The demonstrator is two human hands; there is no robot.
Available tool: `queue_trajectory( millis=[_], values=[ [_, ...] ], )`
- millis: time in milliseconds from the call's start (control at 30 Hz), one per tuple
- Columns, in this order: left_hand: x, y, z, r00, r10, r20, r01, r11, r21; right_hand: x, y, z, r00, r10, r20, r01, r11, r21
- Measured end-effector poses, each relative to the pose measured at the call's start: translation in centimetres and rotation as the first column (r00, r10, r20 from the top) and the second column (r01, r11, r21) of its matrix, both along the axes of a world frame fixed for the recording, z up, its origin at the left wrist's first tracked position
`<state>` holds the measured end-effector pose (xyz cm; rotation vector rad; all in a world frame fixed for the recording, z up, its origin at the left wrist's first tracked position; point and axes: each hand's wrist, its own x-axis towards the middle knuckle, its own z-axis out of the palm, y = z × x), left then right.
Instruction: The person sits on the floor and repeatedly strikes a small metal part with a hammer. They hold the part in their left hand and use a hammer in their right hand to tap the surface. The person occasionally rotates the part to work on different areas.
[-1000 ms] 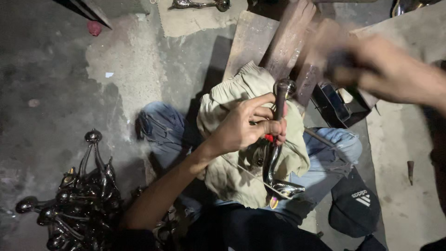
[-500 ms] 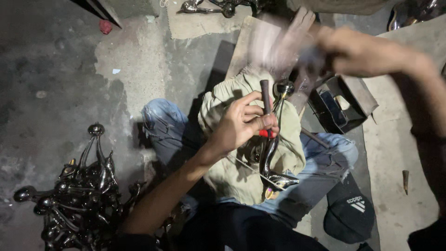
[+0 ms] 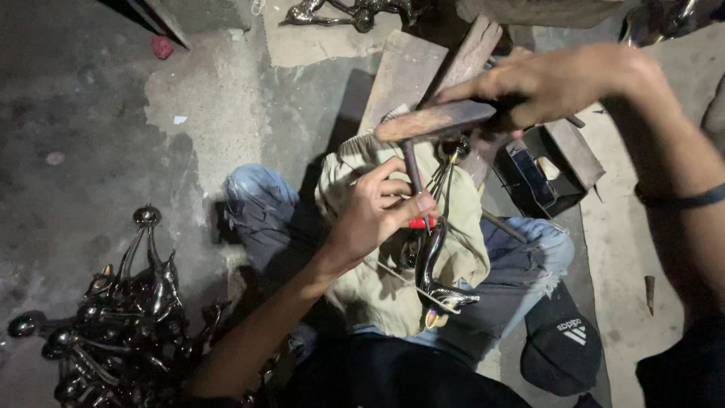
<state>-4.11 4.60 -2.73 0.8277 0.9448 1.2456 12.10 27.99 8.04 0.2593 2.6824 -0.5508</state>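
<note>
My left hand (image 3: 377,211) grips a thin metal punch (image 3: 413,170) upright, with a small red piece at my fingertips. The punch's tip rests on a dark, shiny curved metal figure (image 3: 430,264) lying on a beige cloth (image 3: 362,279) across my lap. My right hand (image 3: 544,79) holds a flat wooden block (image 3: 434,121) like a mallet. The block sits level, right on top of the punch's upper end.
A heap of similar dark metal figures (image 3: 113,325) lies at the lower left on the concrete floor. Wooden planks (image 3: 400,72) lie beyond my knees, an open dark box (image 3: 547,170) stands to the right, and a black cap (image 3: 563,344) lies by my right leg.
My right hand has swung the wooden block down from a raised, blurred position onto the head of the punch. My left hand has kept its grip in place.
</note>
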Motion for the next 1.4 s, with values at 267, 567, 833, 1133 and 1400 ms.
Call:
queue_trajectory(
  millis=[267,567,833,1133,1400],
  values=[
    [-2.6,2.4,0.7,0.989,-0.108,-0.1,0.118,0.988,0.097,7.2,-9.4,-3.6,0.372,-0.725,-0.58,0.729,0.615,-0.302],
    [-1.1,6.0,2.5,0.825,-0.468,-0.316,0.541,0.816,0.204,13.6,-19.8,-19.5,-0.507,-0.524,-0.684,0.821,-0.053,-0.569],
    [-0.9,6.8,4.1,0.744,-0.6,-0.294,0.639,0.768,0.047,17.8,-18.2,-16.7,0.061,-0.632,-0.772,0.938,0.3,-0.171],
    [-0.5,6.7,4.0,0.678,-0.514,-0.525,0.63,0.774,0.056,13.3,-13.0,-4.7,0.212,-0.833,-0.511,0.718,0.487,-0.497],
    [0.2,7.0,2.2,0.665,-0.446,-0.599,0.705,0.641,0.305,11.8,-16.5,-2.4,0.216,-0.836,-0.505,0.75,0.473,-0.462]
  ],
)
